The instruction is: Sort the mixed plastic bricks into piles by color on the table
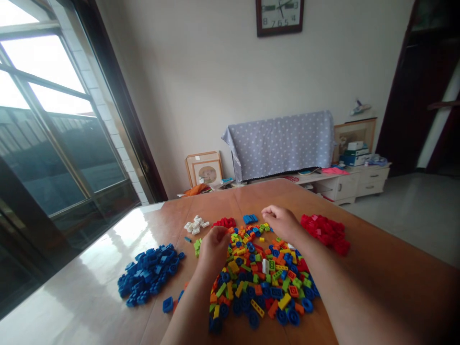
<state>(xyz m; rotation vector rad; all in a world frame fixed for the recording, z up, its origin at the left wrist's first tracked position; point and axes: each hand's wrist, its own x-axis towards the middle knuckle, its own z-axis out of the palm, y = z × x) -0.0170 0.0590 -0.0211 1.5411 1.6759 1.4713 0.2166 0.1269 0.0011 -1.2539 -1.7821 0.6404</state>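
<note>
A heap of mixed colored building bricks [262,278] lies on the wooden table [377,287] in front of me. My left hand [214,247] hovers over the heap's far left edge, fingers curled in a pinch on something I cannot make out. My right hand [282,223] rests at the heap's far side, fingers curled down onto the bricks there. A sorted pile of blue bricks [149,273] lies to the left. A red pile [325,230] lies to the right.
Small sorted groups sit beyond the heap: white bricks [196,224], red bricks [224,222], blue bricks [250,218], a few green ones [197,246]. A covered cabinet [282,143], picture frames and a large window [53,124] stand behind the table.
</note>
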